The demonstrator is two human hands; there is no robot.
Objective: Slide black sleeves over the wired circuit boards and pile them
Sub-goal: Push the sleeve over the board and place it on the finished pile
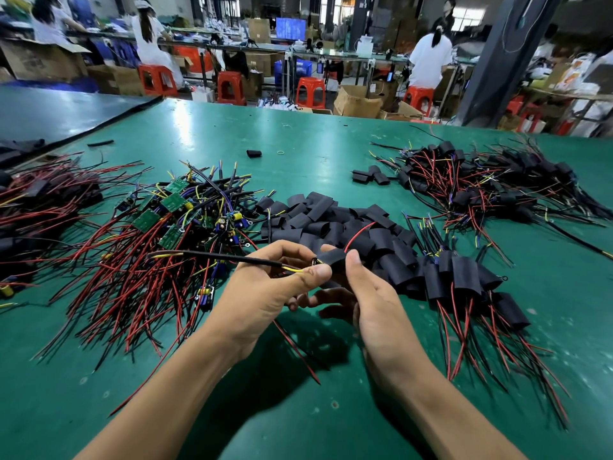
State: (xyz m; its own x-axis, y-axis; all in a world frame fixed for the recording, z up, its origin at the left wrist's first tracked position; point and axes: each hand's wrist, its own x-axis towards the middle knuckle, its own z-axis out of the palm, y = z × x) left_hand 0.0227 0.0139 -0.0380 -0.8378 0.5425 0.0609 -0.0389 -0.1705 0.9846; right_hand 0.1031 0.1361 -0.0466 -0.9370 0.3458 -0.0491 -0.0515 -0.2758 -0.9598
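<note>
Matt black sleeves (331, 224), glossy green table (298, 134).

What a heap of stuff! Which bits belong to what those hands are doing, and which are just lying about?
In the job: left hand pinching a wire bundle; right hand holding a black sleeve; bare circuit boards; empty sleeves; sleeved pile.
Lying about: rubber band; red stools; cardboard boxes.

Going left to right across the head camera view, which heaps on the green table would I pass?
Tangle of red wires and dark sleeves at the left edge → pile of bare green circuit boards → heap of empty black sleeves → far pile of sleeved boards.
</note>
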